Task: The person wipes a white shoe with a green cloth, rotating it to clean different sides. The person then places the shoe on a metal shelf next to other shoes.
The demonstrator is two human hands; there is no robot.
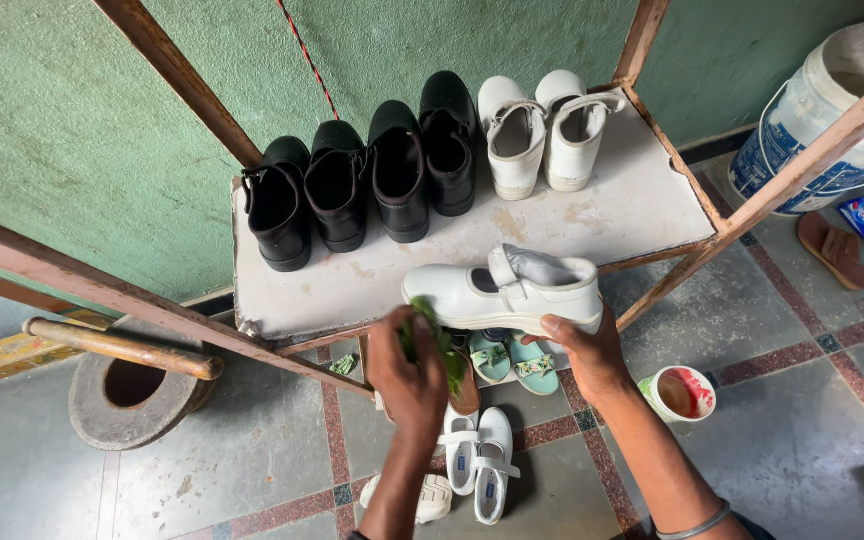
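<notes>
The person's right hand (587,350) holds a white strap shoe (507,290) by its heel end, at the front edge of the shelf (642,200), with the grip closed round the back of the sole. The left hand (407,375) has its grip closed on a green cloth (432,345), pressed at the toe of that shoe, at about 9 o'clock from the right hand.

As a judgement of progress: on the shelf, at 12 o'clock from the hands, four black shoes (367,185) stand in a row against the green wall, and a pair of white shoes (542,130) stands at their right, all set toes to the wall and looking neat. These seem to be finished. The shoe in hand looks to be partly wiped. Its partner cannot be told apart for sure.

Below the shelf, on the tiled floor, more footwear waits: small white shoes (477,460) at 6 o'clock from the hands, and teal sandals (512,362) just under the held shoe. They appear not yet handled.

Containers: a small white cup (682,392) stands on the floor at 3 o'clock from the right hand, with a brownish liquid inside and red smears on its rim. A large white bucket (832,110) stands at 2 o'clock; its contents are out of sight. A stone mortar (132,395) at 9 o'clock has a hollow that looks empty, with a wooden pestle (122,347) lying across its rim.
</notes>
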